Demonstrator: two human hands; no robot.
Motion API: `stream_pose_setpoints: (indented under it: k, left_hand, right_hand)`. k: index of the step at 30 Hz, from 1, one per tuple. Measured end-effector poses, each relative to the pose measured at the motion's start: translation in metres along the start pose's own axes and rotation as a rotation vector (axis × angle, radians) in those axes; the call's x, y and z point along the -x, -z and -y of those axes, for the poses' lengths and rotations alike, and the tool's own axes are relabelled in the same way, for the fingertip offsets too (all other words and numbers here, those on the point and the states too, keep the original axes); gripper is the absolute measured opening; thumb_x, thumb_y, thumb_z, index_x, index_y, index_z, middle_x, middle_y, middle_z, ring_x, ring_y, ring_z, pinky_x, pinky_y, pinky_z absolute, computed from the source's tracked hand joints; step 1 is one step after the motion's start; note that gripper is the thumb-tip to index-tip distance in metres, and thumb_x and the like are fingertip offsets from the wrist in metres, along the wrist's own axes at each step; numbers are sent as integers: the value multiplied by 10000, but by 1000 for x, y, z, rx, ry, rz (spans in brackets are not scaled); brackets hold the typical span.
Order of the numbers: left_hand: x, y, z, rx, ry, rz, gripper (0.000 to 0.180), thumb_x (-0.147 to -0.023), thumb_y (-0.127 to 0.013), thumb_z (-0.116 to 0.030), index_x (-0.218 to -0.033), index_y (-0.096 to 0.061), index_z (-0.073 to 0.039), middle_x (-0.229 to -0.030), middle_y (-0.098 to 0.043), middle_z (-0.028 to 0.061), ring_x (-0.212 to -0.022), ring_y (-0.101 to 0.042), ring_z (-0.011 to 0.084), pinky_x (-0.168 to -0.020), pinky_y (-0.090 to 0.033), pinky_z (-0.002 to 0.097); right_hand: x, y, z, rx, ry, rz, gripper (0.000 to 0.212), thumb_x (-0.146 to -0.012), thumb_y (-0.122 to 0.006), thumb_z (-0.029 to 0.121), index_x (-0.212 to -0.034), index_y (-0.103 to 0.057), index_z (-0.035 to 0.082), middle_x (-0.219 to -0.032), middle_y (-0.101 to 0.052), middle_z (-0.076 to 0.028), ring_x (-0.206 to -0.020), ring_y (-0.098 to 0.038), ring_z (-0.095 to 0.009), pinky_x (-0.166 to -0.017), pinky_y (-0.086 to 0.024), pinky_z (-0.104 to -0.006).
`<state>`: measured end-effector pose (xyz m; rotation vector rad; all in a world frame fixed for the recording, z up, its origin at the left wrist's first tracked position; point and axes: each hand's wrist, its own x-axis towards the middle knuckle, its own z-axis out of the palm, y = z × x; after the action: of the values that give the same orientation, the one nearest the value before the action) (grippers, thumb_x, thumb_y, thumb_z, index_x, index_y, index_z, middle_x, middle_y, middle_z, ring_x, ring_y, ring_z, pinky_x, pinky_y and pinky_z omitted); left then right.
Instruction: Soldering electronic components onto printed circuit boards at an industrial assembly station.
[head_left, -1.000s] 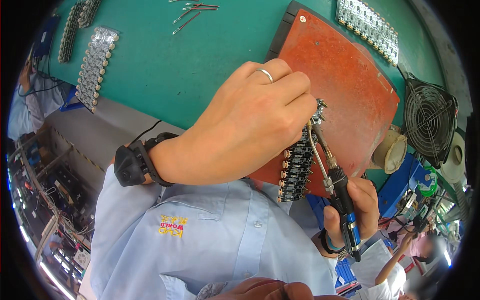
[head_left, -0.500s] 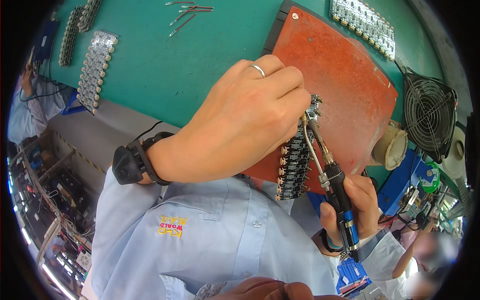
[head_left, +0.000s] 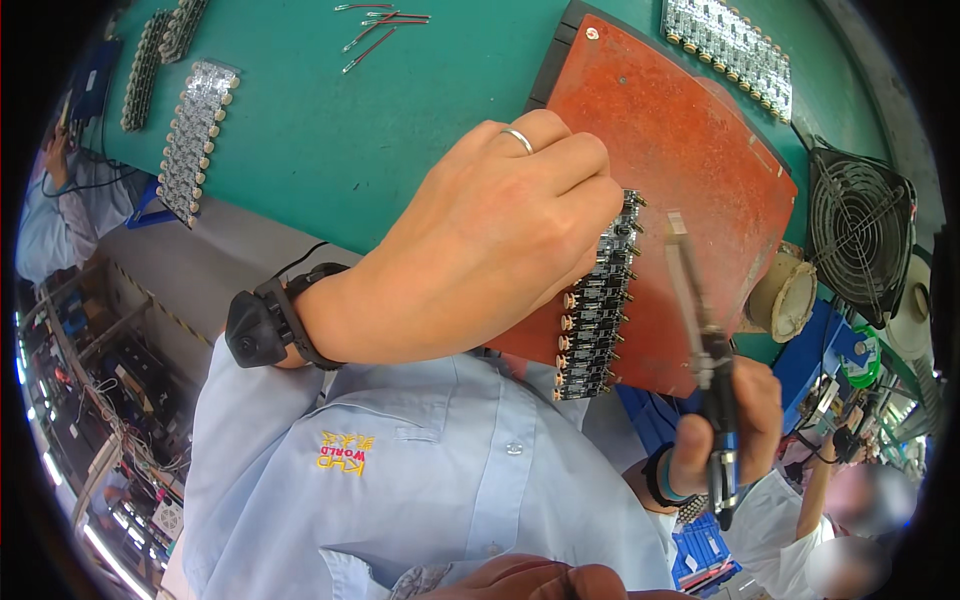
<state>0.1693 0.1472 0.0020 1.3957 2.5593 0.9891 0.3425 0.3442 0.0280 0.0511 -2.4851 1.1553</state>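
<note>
My left hand, with a ring on one finger, is closed over the upper left side of a black circuit board strip. Its fingertips are hidden behind the knuckles, so what they pinch does not show. The strip has round parts along its left edge and metal pins along its right; it lies on a worn red plate. In my right hand is a soldering iron with a thin metal tube along its shaft. Its blurred tip is right of the strip, apart from it, over the red plate.
Several thin red-wired parts lie on the green table. More board strips are at the left and far right. A black fan and a round, crusty holder stand at the right. Other people are at the sides.
My right hand has moved right and slightly down, drawing the soldering iron's tip away from the strip. My left hand and the strip have stayed almost still.
</note>
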Motion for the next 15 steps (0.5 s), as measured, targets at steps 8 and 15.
stream_pose_setpoints:
  k: [8, 15]
  left_hand:
    - [-1, 0, 2, 71, -34, -44, 121, -716, -678, -22, -782, -577, -35, -894, -588, 52, -851, -550, 255, -742, -457, 344]
    - [-1, 0, -2, 37, -30, -121, 107, -713, -646, -25, -774, -559, -33, -826, -555, 90, -830, -548, 288, -704, -454, 382]
  right_hand:
    - [36, 7, -28, -255, -285, -460, 550, -840, -691, 393, -1127, -506, -38, -978, -597, -170, -824, -597, -257, -705, -503, -367]
    - [106, 53, -71, -856, -240, -762, 447, -924, -574, 374, -1139, -542, -16, -1038, -614, -142, -941, -568, -230, -809, -455, -368]
